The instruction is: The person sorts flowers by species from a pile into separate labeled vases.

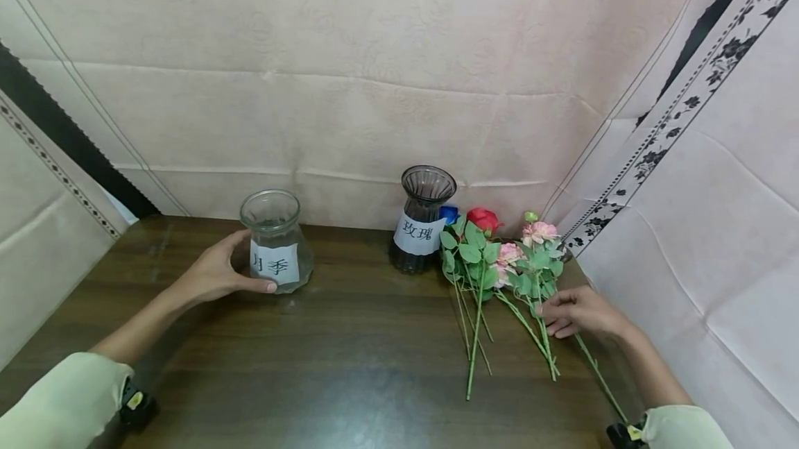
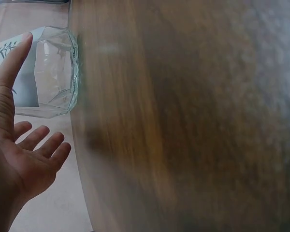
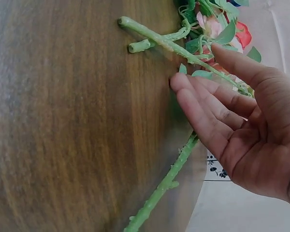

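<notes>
A clear glass vase (image 1: 275, 227) with a white label stands on the left of the table. My left hand (image 1: 215, 270) is beside it, thumb in front of the label and fingers spread at the far left side; in the left wrist view those fingers are not wrapped round the glass. Over on the right, artificial pink flowers (image 1: 538, 232) lie with their green stems (image 1: 543, 338) toward me. My right hand (image 1: 577, 311) is at these stems. The right wrist view shows its thumb and fingers apart around a stem (image 3: 171, 46), without a visible pinch.
A dark glass vase (image 1: 424, 216), labelled in Chinese characters, stands near the back. Right of it lie a red rose (image 1: 484, 220) and a blue flower (image 1: 449, 214). A single stem (image 1: 599, 369) runs under my right wrist. Pale cloth (image 1: 349, 123) hangs behind the wooden table (image 1: 349, 366).
</notes>
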The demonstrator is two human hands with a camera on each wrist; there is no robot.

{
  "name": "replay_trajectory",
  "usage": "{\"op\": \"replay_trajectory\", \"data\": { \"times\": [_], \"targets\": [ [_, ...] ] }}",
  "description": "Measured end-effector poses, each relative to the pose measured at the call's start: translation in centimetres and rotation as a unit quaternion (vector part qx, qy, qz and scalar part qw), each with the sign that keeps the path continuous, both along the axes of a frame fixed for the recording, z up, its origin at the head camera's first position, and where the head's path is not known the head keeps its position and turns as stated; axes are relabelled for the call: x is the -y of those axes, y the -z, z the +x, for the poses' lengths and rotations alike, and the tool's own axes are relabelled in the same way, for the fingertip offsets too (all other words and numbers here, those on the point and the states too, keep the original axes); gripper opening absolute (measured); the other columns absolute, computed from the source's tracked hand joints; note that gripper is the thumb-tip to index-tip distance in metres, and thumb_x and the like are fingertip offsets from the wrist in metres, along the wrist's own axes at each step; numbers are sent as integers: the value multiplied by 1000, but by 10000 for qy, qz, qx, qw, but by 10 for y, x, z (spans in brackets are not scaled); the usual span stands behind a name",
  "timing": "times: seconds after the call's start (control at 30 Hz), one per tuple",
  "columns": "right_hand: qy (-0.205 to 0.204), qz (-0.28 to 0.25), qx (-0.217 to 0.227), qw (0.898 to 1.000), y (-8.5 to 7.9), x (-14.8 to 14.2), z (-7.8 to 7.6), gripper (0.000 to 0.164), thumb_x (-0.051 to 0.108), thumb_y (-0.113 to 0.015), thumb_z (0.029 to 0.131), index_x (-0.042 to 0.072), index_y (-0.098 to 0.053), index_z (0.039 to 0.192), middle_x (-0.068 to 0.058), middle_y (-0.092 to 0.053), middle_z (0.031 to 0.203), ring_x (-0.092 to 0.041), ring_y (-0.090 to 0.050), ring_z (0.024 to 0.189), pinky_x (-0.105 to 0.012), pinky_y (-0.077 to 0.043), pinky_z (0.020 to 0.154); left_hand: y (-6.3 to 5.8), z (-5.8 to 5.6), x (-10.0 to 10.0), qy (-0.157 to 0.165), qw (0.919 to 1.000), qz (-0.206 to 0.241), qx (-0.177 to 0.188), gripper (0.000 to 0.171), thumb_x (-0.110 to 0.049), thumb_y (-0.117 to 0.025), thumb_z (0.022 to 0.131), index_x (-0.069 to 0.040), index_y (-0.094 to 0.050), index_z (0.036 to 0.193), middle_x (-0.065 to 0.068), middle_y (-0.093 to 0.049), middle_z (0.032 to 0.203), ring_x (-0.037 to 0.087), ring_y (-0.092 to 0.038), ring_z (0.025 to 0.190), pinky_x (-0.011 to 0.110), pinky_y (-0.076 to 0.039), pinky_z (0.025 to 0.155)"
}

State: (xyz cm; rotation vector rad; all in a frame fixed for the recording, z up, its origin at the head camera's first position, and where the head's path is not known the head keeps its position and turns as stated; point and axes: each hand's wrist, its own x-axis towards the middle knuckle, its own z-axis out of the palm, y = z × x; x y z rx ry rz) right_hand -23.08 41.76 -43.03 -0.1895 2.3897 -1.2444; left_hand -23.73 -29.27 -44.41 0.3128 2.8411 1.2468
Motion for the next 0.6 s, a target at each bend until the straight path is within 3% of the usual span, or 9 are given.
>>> {"op": "replay_trajectory", "data": {
  "times": [0.27, 0.5, 0.6],
  "targets": [
    [108, -286, 456, 9985, 4, 0, 3, 39, 14, -80, 105, -18, -73, 126, -15, -86, 105, -20, -84, 85, -38, -72, 81, 2, -3, 1, 49, 9998, -3, 181, 124, -42, -102, 84, 3, -30, 174, 35, -52, 167, 59, -53, 152, 77, -45, 122],
    [-4, -449, 568, 9974, 5, 4, 5, 39, 7, -83, 101, -22, -71, 124, -12, -86, 102, -18, -83, 84, -37, -71, 80, 3, -6, 1, 212, 9995, 171, 158, 111, -34, -101, 87, 5, -38, 170, 29, -68, 151, 50, -66, 141, 69, -52, 118],
    [-2, -561, 592, 9967, 7, 6, 4, 36, 3, -81, 100, -23, -70, 123, -10, -85, 100, -17, -82, 84, -36, -71, 82, 4, -8, 1, 259, 9992, 247, 188, 111, -31, -101, 87, 4, -37, 171, 29, -68, 152, 50, -67, 141, 68, -54, 117]
  ]
}}
